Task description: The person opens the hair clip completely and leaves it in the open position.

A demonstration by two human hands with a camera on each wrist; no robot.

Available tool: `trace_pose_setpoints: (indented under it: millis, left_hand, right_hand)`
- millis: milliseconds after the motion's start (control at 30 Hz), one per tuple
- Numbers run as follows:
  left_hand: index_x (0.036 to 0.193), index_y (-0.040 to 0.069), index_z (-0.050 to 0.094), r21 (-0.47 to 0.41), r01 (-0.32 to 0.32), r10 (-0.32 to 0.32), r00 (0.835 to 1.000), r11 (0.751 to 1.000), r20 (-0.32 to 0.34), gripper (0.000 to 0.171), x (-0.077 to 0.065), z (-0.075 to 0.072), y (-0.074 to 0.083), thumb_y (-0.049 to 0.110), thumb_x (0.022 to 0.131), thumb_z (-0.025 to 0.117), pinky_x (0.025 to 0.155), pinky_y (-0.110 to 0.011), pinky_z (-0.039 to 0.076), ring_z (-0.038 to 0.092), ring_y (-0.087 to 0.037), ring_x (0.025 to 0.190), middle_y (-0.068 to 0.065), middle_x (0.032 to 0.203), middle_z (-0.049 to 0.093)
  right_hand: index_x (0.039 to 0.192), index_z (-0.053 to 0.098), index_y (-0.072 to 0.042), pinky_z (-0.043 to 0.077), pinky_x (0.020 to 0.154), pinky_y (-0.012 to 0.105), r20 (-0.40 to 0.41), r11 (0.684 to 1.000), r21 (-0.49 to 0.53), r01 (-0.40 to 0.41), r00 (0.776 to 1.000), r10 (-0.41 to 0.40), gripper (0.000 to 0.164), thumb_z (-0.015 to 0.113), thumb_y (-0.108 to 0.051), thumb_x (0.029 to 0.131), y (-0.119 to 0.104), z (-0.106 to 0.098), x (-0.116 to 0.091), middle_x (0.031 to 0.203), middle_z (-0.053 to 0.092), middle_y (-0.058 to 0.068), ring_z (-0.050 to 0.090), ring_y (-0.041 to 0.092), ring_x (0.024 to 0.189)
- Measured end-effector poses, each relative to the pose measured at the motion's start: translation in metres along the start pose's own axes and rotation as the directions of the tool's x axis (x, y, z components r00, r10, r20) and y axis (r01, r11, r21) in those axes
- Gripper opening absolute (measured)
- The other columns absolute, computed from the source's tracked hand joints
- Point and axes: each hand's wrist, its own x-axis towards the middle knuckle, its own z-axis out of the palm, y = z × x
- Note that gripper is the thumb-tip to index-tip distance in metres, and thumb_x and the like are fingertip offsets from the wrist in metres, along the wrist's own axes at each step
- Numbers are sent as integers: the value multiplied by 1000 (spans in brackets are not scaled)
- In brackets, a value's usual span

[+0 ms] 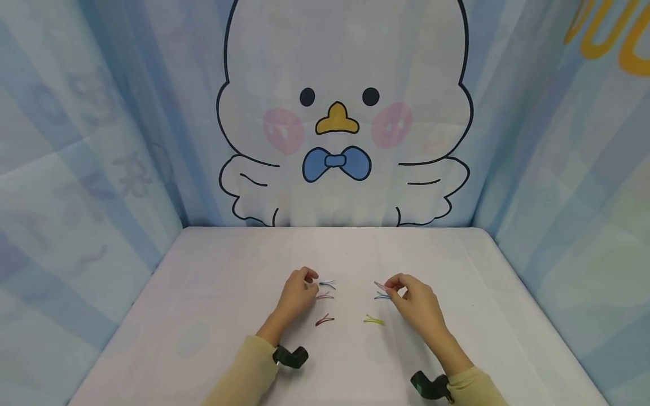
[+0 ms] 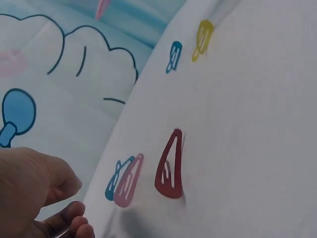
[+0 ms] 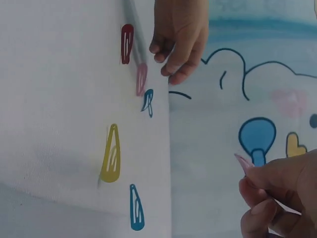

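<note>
My right hand (image 1: 417, 299) pinches a pink hair clip (image 3: 242, 162) between thumb and forefinger, raised above the table. Below it on the tabletop lie a blue hair clip (image 3: 137, 208) and a yellow hair clip (image 3: 111, 154). On the other side, my left hand (image 1: 298, 293) hovers with loosely bent fingers and nothing between them. Beside its fingertips are a second blue clip (image 2: 118, 179) and a second pink clip (image 2: 130, 182), which overlap in the left wrist view. A dark red clip (image 2: 169, 166) lies nearer to me in the same column.
The white-covered table (image 1: 228, 265) ends at a back curtain (image 1: 345, 197) printed with a cartoon bird. Patterned curtains also hang at the left (image 1: 76, 197) and right (image 1: 574, 186). Dark wrist cameras sit at both sleeves, low over the table.
</note>
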Motion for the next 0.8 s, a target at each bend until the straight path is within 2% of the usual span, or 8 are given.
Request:
trace_pose_setpoints:
  millis: [133, 233, 367, 467, 600, 800]
  left_hand:
    - [112, 6, 66, -74, -91, 89, 995, 993, -35, 19, -11, -7, 17, 6, 93, 63, 70, -27, 43, 50, -14, 79, -6, 99, 61]
    - [112, 7, 66, -126, -171, 172, 985, 977, -5, 16, -21, -13, 35, 7, 96, 62, 68, -24, 45, 52, -12, 79, -3, 97, 62]
    - [112, 9, 69, -160, -264, 275, 960, 951, 54, 13, -38, -20, 62, 11, 100, 64, 68, -23, 48, 54, -11, 79, 1, 96, 63]
    - [110, 10, 70, -170, -326, 340, 938, 930, 62, 11, -51, -24, 79, 13, 100, 67, 67, -24, 49, 53, -10, 76, 3, 95, 64]
    - [110, 12, 71, -181, -380, 398, 915, 907, 72, 13, -67, -31, 98, 17, 98, 71, 66, -23, 48, 53, -8, 75, 6, 96, 67]
    - [108, 19, 72, -197, -414, 440, 891, 889, 115, 13, -84, -39, 117, 25, 96, 75, 69, -24, 48, 56, -11, 78, 14, 96, 71]
  right_hand:
    - [99, 72, -16, 40, 53, 25, -19, 997, -1, 72, 997, -72, 6, 74, -13, 94, -12, -5, -12, 91, 69, -1, 47, 10, 59]
    - [100, 71, -17, 40, 52, 24, -24, 994, 5, 110, 994, -110, 8, 76, -12, 94, -21, -8, -20, 91, 69, -3, 45, 8, 57]
    - [100, 70, -19, 42, 52, 24, -12, 993, 13, 115, 993, -114, 10, 75, -13, 94, -33, -12, -30, 94, 69, -3, 45, 7, 56]
    - [100, 70, -20, 43, 52, 23, -6, 992, 19, 123, 992, -122, 11, 74, -11, 95, -41, -16, -37, 96, 68, -4, 45, 6, 56]
    - [99, 69, -22, 43, 51, 23, -17, 984, 41, 172, 985, -171, 16, 74, -7, 94, -52, -22, -48, 95, 66, -8, 43, 3, 54]
    - [96, 69, -28, 42, 51, 21, -73, 966, 68, 251, 967, -246, 25, 75, -4, 93, -69, -36, -63, 93, 64, -15, 41, -1, 54]
